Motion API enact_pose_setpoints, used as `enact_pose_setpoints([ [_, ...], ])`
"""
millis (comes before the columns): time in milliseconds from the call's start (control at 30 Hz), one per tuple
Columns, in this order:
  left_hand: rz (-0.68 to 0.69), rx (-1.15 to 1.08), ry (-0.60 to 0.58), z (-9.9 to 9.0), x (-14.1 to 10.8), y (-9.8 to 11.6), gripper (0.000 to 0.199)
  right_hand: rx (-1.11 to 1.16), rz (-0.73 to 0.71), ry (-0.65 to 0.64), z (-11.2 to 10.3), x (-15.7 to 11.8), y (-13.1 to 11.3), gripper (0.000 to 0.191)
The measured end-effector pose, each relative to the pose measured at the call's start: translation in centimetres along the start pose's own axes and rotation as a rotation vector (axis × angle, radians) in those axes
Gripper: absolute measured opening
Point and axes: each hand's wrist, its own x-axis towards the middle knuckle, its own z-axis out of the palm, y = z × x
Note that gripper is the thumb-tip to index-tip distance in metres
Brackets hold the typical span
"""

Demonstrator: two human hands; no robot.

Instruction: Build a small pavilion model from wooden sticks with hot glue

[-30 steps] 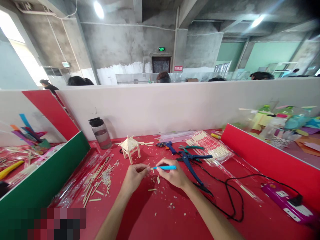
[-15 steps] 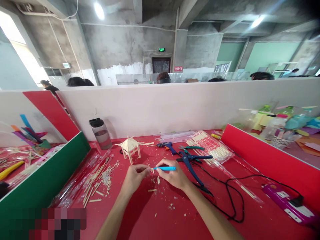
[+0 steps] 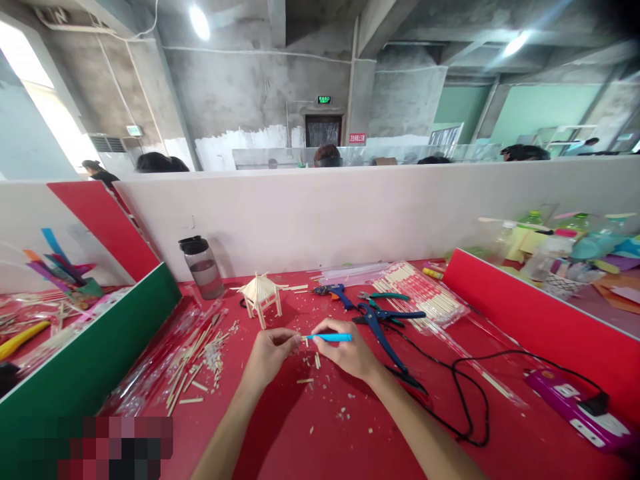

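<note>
My right hand (image 3: 345, 350) is closed around a blue pen-like tool (image 3: 333, 337), whose tip points left toward my other hand. Thumb and fingertips of my left hand (image 3: 274, 353) are pinched together on a small pale wooden stick piece (image 3: 304, 339), mostly hidden by the fingers, right at the tool's tip. Just beyond the left hand stands a little pavilion model (image 3: 261, 293) built of wooden sticks, upright on its legs. Short stick offcuts (image 3: 317, 361) and crumbs lie on the red table (image 3: 285, 433) under and in front of both hands.
Blue cutters (image 3: 377, 323), green-handled pliers (image 3: 390, 295) and a blue glue gun (image 3: 337, 292) lie right of centre. Bagged sticks (image 3: 425, 297) are behind them. A black cable runs to a purple power strip (image 3: 575, 407). Left are loose sticks (image 3: 193, 367) and a water bottle (image 3: 201, 270).
</note>
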Motion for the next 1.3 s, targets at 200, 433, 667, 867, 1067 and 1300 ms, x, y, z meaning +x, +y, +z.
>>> enact_pose_setpoints([
  [200,0.003,0.004,0.002,0.0,0.1,-0.2,0.041,-0.004,-0.008,0.000,0.1,0.0,0.0,0.009],
  [433,0.016,0.000,-0.002,-0.1,0.1,-0.3,0.040,0.007,-0.006,0.003,0.1,0.1,0.1,0.009],
  [667,0.024,-0.007,-0.002,-0.1,0.0,-0.2,0.041,-0.007,0.011,-0.008,0.1,0.1,-0.1,0.014],
  [867,0.002,0.002,0.020,-0.1,-0.1,0.3,0.041,0.018,0.007,0.060,-0.7,0.3,0.1,0.017],
  [1067,-0.005,-0.026,0.040,0.0,0.1,-0.2,0.041,-0.107,0.085,0.107,-3.8,0.7,1.9,0.027],
  [1300,0.012,-0.010,0.048,0.0,-0.1,0.0,0.039,-0.403,0.078,-0.222,-5.4,-0.6,2.8,0.027],
])
